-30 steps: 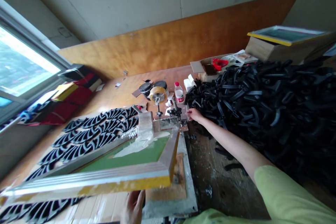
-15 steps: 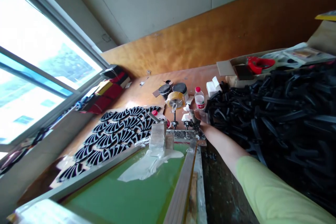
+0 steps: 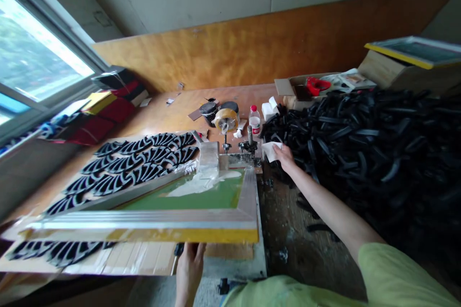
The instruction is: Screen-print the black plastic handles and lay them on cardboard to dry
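- Rows of curved black pieces [image 3: 131,163] covered the left side of the tabletop [image 3: 162,112]; the near ones showed past the screen frame [image 3: 151,219], and a sideways knock from it might have pushed them out of line.
- The frame, seemingly raised at its front rail, stood above a wooden board [image 3: 230,251] by the tabletop's near edge; lost support there could have let it drop.
- The left hand [image 3: 190,266] reached under that rail, fingertips hidden; whether it gripped the rail or the small dark thing [image 3: 179,249] beside it could not be told. A falling rail might have pinched it.
- Towards the frame's far rail, a squeegee [image 3: 208,159] stood in pale paste [image 3: 194,186]; a steeper tilt could have toppled it or made paste run.
- A white sheet [image 3: 269,151] was pinched between the right hand's [image 3: 285,155] thumb and fingers, just beside the heap [image 3: 360,144] filling the tabletop's right side; brushing the heap could have snagged the sheet.
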The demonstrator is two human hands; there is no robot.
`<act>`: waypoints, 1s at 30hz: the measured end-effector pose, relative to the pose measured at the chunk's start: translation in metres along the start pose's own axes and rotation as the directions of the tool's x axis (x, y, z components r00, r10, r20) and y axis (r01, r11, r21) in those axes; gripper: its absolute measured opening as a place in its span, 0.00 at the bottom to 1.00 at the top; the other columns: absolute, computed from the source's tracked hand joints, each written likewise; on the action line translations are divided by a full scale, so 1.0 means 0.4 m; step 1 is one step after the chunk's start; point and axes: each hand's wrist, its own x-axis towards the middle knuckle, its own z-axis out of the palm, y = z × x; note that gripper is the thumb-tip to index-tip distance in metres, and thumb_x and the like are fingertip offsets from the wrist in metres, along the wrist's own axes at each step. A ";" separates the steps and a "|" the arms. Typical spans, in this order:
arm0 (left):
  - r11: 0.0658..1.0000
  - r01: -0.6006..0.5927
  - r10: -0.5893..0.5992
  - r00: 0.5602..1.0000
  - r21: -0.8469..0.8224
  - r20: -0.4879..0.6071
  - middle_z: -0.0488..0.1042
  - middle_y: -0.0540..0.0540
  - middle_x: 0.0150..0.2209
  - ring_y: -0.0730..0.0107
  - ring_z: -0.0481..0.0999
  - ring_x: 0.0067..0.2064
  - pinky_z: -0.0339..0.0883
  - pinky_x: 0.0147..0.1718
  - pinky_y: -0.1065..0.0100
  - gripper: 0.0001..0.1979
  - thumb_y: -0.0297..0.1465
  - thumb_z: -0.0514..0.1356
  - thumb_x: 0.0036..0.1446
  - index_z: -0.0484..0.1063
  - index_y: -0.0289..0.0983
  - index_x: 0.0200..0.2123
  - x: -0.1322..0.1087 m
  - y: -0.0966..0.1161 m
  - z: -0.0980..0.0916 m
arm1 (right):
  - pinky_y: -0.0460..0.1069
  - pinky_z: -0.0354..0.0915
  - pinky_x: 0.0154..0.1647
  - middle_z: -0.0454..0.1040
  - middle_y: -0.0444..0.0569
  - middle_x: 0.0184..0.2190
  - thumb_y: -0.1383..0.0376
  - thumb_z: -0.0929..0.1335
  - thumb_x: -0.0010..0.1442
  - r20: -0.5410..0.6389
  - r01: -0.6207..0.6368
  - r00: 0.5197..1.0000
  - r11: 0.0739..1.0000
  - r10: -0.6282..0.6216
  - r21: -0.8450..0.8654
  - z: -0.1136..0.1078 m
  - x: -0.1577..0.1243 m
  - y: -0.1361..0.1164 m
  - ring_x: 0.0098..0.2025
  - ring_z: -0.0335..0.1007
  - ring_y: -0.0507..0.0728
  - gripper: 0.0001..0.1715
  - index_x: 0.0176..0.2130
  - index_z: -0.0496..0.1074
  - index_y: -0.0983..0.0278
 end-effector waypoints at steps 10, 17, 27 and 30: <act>0.948 -0.310 0.317 0.939 -0.071 0.136 0.79 0.47 0.33 0.65 0.79 0.33 0.68 0.33 0.69 0.11 0.41 0.54 0.63 0.69 0.41 0.38 0.001 -0.035 -0.065 | 0.50 0.65 0.32 0.74 0.43 0.24 0.47 0.78 0.37 -0.065 -0.027 0.998 0.999 0.025 -0.033 0.013 -0.375 -0.031 0.29 0.70 0.56 0.29 0.32 0.70 0.62; 0.866 -0.488 0.476 0.872 0.108 0.117 0.77 0.44 0.40 0.61 0.77 0.42 0.69 0.42 0.65 0.07 0.33 0.59 0.63 0.74 0.40 0.43 0.007 -0.103 -0.074 | 0.49 0.63 0.30 0.75 0.46 0.27 0.46 0.75 0.45 0.019 -0.050 0.998 0.953 0.058 -0.300 0.122 -0.557 0.019 0.29 0.70 0.56 0.27 0.35 0.72 0.63; 0.785 -0.610 0.590 0.790 0.110 0.166 0.76 0.45 0.39 0.61 0.73 0.43 0.68 0.44 0.63 0.06 0.32 0.60 0.62 0.75 0.39 0.41 0.044 -0.106 -0.066 | 0.48 0.63 0.27 0.77 0.47 0.29 0.46 0.73 0.49 0.027 -0.128 0.990 0.950 0.142 -0.283 0.223 -0.637 0.064 0.29 0.72 0.57 0.26 0.37 0.73 0.63; 0.749 -0.654 0.632 0.753 0.105 0.186 0.76 0.45 0.38 0.61 0.73 0.42 0.68 0.43 0.62 0.06 0.32 0.62 0.60 0.76 0.40 0.40 0.058 -0.093 -0.067 | 0.49 0.67 0.31 0.79 0.48 0.33 0.47 0.74 0.47 0.035 -0.147 0.987 0.968 0.157 -0.202 0.232 -0.649 0.060 0.33 0.74 0.58 0.28 0.40 0.74 0.63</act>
